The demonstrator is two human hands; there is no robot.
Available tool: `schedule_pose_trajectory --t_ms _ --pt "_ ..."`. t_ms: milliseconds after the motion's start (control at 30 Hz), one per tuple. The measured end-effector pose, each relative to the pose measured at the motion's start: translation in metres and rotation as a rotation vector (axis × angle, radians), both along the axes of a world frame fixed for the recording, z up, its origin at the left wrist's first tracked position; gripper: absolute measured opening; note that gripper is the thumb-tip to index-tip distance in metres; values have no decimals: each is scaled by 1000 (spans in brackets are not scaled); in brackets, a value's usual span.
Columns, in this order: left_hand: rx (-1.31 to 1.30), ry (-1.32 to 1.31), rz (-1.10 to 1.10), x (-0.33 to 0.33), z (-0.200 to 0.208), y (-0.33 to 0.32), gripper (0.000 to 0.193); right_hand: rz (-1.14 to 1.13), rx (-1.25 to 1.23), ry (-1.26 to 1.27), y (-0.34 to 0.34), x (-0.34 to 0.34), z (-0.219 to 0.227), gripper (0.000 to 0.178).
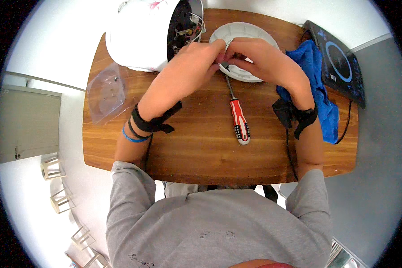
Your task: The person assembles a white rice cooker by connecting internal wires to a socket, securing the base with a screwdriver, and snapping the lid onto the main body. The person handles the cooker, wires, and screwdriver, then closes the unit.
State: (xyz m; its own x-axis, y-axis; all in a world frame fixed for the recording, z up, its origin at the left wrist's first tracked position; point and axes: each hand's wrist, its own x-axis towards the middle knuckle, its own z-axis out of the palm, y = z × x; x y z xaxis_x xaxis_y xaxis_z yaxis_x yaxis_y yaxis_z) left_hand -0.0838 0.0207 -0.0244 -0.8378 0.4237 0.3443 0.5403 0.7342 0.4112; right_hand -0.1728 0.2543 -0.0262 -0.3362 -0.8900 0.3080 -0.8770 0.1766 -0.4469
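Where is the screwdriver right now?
In the head view, the screwdriver lies just right of centre on the brown table, shaft pointing toward the round white piece.

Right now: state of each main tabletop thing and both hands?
Left hand: bent, grip unclear
Right hand: bent, grip unclear
White rounded appliance: on its side, end open
White round plastic cover: lying beneath both hands
Red-white-black screwdriver: lying, handle unheld
Clear plastic bag: lying flat
Blue cloth: crumpled
Black flat cooktop: power unclear

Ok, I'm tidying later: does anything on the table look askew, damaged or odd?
Mainly the white appliance, back left: it lies on its side, not upright, its open end baring inner parts. The blue cloth is crumpled beside the black hotplate. No spill or clear damage shows.
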Motion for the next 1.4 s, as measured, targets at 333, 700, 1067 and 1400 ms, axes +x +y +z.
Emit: schedule_pose_trajectory --t_ms 333,700,1067,1400 --pt "180 31 -35 -8 -10 -3 15 -64 -15 -79 -7 -3 -17 21" --pt "209 48 -37 -10 -9 -6 16 -86 -60 -90 -10 2 -11 24" --pt "205 55 19 -7 -3 -2 14 -111 -62 -103 -11 5 -6 21" --pt "229 58 2 -8 -5 -2 14 -156 -37 -75 -10 4 -6 21"
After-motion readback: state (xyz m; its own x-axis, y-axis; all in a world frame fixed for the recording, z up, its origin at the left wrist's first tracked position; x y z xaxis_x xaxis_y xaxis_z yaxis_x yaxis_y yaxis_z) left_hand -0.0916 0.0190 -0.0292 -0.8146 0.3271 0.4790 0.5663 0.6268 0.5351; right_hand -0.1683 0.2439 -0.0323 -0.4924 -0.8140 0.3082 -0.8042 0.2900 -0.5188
